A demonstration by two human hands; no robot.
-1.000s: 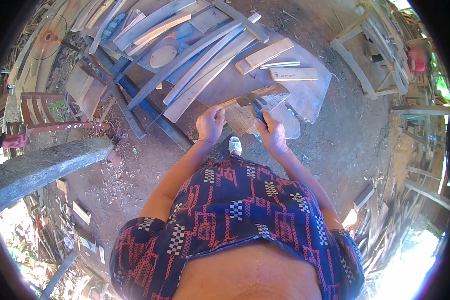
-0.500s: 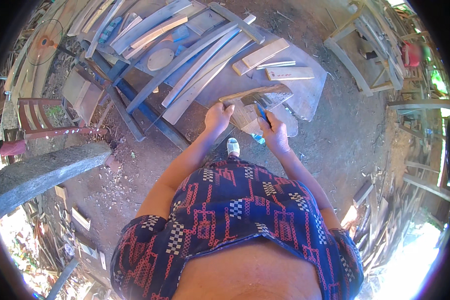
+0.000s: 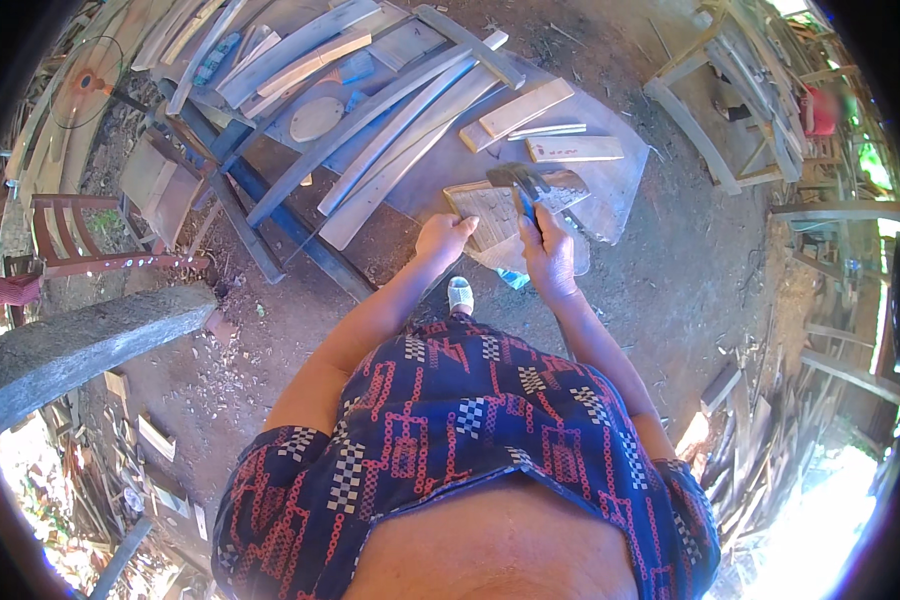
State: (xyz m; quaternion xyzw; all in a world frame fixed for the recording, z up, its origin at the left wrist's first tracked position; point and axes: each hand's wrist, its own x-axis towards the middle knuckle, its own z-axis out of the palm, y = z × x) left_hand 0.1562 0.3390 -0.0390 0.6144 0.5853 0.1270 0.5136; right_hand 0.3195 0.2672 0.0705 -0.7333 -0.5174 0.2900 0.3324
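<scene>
My right hand (image 3: pixel 552 256) is wrapped round the blue handle of a claw hammer (image 3: pixel 518 180). The dark metal head lies over the far part of a rough wooden board (image 3: pixel 485 222). My left hand (image 3: pixel 444 240) is closed at the board's left edge, its thumb lying on top and its other fingers mostly hidden. The board is held over the near part of a flat worktop (image 3: pixel 625 185). A paler wooden piece (image 3: pixel 568 190) shows just right of the hammer head.
Short planks (image 3: pixel 575 149) and long curved wooden strips (image 3: pixel 410 165) lie across the worktop. To the left stand a reddish wooden chair (image 3: pixel 110 262), a fan (image 3: pixel 88 82) and a thick beam (image 3: pixel 100 335). A wooden frame (image 3: pixel 705 130) stands at the far right.
My right hand has swung the hammer, and its head now shows over the board's far part. The board's upper face has tilted more into view. My left hand keeps its hold.
</scene>
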